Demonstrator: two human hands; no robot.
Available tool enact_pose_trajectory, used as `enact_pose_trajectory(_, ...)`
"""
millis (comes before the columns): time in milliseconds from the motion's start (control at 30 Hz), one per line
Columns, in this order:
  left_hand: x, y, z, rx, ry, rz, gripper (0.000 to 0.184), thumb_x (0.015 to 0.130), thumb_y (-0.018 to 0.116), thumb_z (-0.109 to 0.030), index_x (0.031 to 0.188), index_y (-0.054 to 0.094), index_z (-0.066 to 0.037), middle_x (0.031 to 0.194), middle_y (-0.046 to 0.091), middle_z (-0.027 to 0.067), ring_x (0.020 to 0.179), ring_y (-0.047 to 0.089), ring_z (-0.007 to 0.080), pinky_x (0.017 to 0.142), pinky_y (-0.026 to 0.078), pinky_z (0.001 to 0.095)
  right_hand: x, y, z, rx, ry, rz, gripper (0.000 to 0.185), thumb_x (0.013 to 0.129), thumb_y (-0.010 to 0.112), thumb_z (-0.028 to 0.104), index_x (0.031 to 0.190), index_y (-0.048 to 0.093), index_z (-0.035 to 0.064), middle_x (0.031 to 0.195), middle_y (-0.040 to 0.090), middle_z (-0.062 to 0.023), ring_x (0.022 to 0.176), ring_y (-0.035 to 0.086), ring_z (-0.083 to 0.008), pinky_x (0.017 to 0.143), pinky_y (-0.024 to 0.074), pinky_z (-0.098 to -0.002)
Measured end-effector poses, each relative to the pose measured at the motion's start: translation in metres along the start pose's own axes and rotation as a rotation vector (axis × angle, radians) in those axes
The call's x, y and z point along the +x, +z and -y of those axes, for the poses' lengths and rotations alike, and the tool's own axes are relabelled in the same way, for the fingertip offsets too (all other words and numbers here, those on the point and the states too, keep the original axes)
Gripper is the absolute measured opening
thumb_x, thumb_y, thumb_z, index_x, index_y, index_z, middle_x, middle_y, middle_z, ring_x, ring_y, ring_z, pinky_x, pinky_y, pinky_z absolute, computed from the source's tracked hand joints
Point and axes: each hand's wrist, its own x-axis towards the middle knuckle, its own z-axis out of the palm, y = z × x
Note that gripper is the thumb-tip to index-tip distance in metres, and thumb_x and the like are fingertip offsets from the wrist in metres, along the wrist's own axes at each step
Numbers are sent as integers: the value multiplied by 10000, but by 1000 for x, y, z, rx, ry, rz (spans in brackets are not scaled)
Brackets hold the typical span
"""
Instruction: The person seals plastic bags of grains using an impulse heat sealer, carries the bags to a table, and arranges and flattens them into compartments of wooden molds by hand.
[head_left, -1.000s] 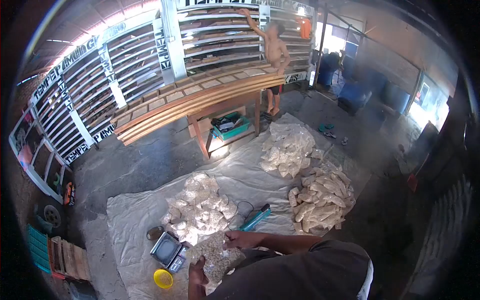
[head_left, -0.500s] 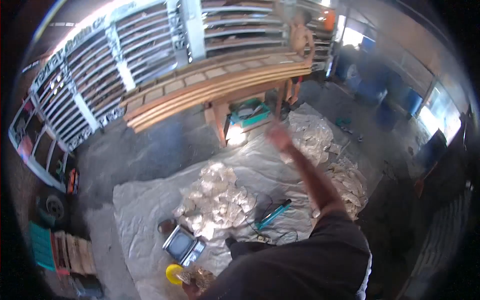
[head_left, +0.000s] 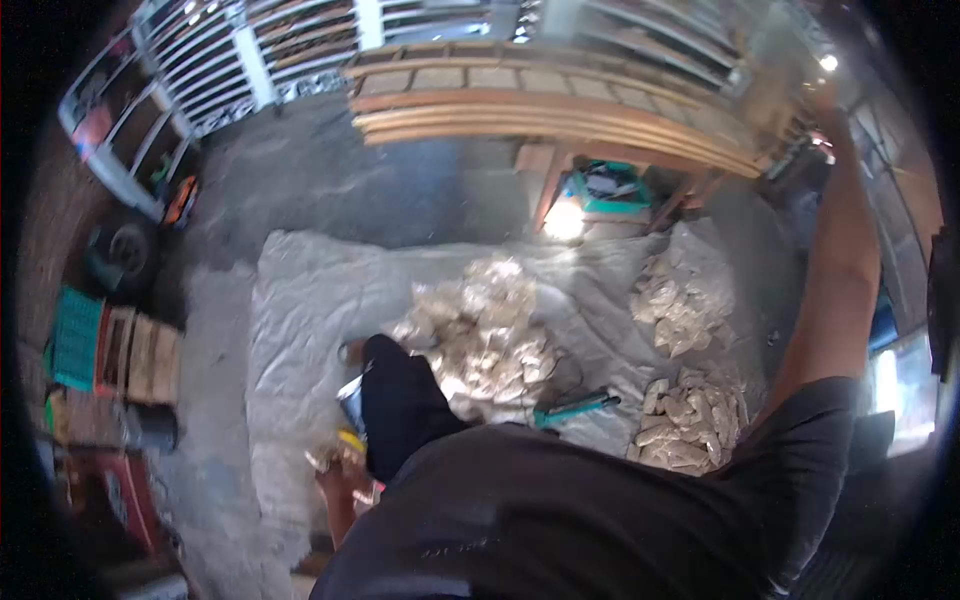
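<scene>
At the lower left, my left hand [head_left: 343,482] holds a small clear plastic bag [head_left: 322,457], partly blurred, beside a yellow bowl [head_left: 351,441]. My right arm is raised far to the upper right; my right hand [head_left: 822,98] is smeared, and its fingers cannot be made out. Filled plastic bags lie in a middle pile [head_left: 490,335], a back right pile [head_left: 682,295] and a front right pile [head_left: 690,420]. A teal tool [head_left: 575,410] with a dark handle rests between them. My dark-clothed leg mostly covers the scale [head_left: 350,398].
A pale sheet [head_left: 310,290] covers the floor under the piles. Beyond it stands a wooden table with long boards [head_left: 560,125] and a teal crate [head_left: 610,190] below. Crates [head_left: 78,340], a wheel [head_left: 127,250] and a red box [head_left: 125,500] are at the left.
The view has tilted down and turned. My right hand let go of the bag and swung up and far right. My left hand moved left with the bag. My leg now covers the scale.
</scene>
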Motion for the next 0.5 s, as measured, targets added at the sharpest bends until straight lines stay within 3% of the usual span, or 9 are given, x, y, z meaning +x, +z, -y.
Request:
enact_pose_trajectory(100, 74, 20, 9, 140, -171, 12, 327, 946, 675, -223, 1154, 689, 28, 1036, 721, 128, 895, 686, 218, 752, 560, 379, 15, -19, 28, 33, 40, -46, 208, 964, 694, 238, 1128, 707, 110, 874, 691, -23, 693, 637, -191, 611, 504, -384)
enact_pose_trajectory(167, 155, 35, 34, 216, -114, 66, 329, 953, 686, -258, 1126, 687, 21, 1008, 726, 118, 854, 691, 220, 706, 558, 381, 18, -27, 56, 62, 71, -72, 188, 966, 699, 221, 1119, 702, 112, 847, 678, -11, 655, 621, -174, 577, 492, -369)
enact_pose_trajectory(233, 213, 65, 11, 451, -30, 145, 350, 954, 689, -258, 1155, 682, 29, 1003, 734, 116, 846, 699, 236, 701, 560, 384, 25, -24, 81, 86, 119, -83, 170, 968, 704, 205, 1111, 698, 113, 820, 664, 1, 617, 605, -157, 544, 481, -354)
enact_pose_trajectory(267, 255, 79, 8, 342, -38, 211, 352, 954, 689, -256, 1164, 680, 26, 1024, 734, 120, 877, 703, 238, 725, 567, 387, 26, -14, 93, 104, 144, -89, 161, 969, 706, 197, 1107, 695, 114, 806, 657, 8, 598, 597, -148, 528, 476, -346)
enact_pose_trajectory(333, 329, 112, -12, 205, -41, 298, 344, 951, 691, -235, 1180, 674, 21, 1050, 733, 121, 914, 706, 239, 760, 572, 392, 34, 14, 115, 156, 215, -112, 404, 1028, 542, 511, 1024, 701, 140, 761, 634, 18, 531, 532, -134, 494, 396, -311)
enact_pose_trajectory(400, 402, 165, -52, 155, -25, 355, 327, 945, 694, -196, 1191, 668, 18, 1057, 732, 117, 926, 703, 239, 783, 570, 396, 23, 42, 164, 106, 289, -158, 493, 1021, 505, 576, 1018, 704, 125, 748, 650, -16, 498, 545, -155, 499, 430, -341)
enact_pose_trajectory(500, 516, 246, -128, 70, 18, 458, 312, 936, 698, -136, 1207, 658, 13, 1068, 730, 111, 944, 699, 238, 817, 567, 401, 88, 99, 190, 184, 320, -75, 406, 1003, 582, 469, 1066, 704, 87, 774, 715, -117, 505, 646, -246, 550, 562, -433)
